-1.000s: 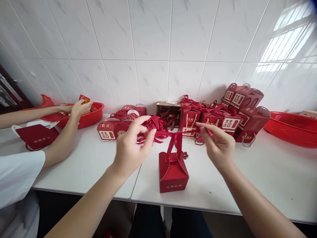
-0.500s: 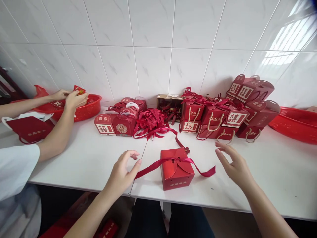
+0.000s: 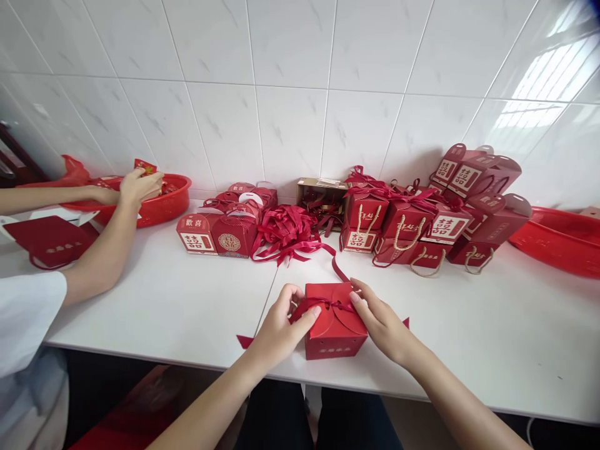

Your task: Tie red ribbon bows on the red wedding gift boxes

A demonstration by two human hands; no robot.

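Observation:
In front of me a small red gift box (image 3: 336, 347) with curved interlocking top flaps sits near the table's front edge. A dark red ribbon (image 3: 334, 305) crosses its top and is knotted in the middle. My left hand (image 3: 284, 321) pinches the ribbon at the box's left side, with the thumb over the top. On the right, my right hand (image 3: 382, 315) closes thumb and fingers on the ribbon by the box's upper right corner. Loose ribbon ends stick out beyond both hands. The right fingers cover the spot where a small flower-shaped tag lay.
Behind lie a heap of red ribbon (image 3: 288, 228), a cardboard box (image 3: 323, 183) and several stacked gift boxes (image 3: 443, 225). More boxes (image 3: 197, 234) stand left of the heap. A red basin (image 3: 557, 244) is at right. A co-worker's hands (image 3: 135, 187) work over another basin (image 3: 173, 206).
Both my hands have come inward from either side of the box and closed on the ribbon at its top. The co-worker's hands have shifted slightly over the basin.

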